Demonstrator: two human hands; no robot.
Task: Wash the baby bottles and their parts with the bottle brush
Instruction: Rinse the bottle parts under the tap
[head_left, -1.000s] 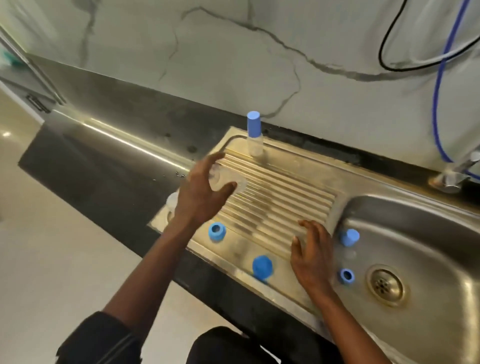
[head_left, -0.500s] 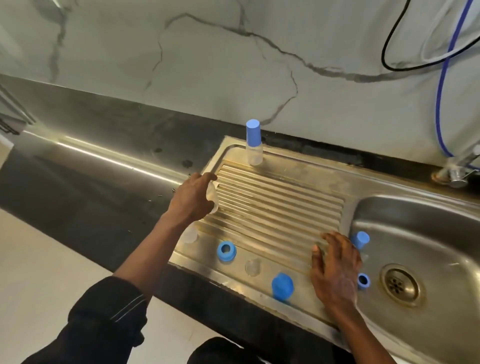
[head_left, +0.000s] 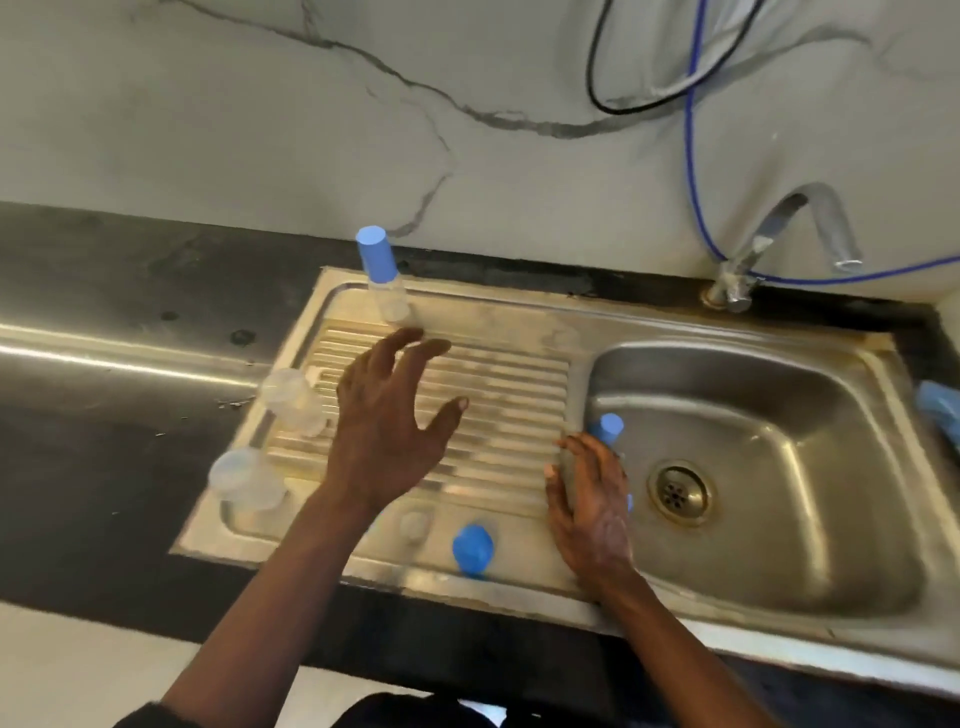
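The left hand (head_left: 387, 431) hovers empty, fingers spread, over the drainboard (head_left: 509, 395), two clear bottles (head_left: 291, 400) just left of it. The right hand (head_left: 589, 499) lies flat, fingers straight, beside a blue-capped bottle (head_left: 605, 428) at the basin's edge.

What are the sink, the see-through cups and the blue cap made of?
The sink looks like steel: grey, brushed, with soft glints. The cups seem to be plastic: cloudy clear, and what's underneath shows through. The blue cap is likely plastic too: one even bright colour, smooth, no metal shine.
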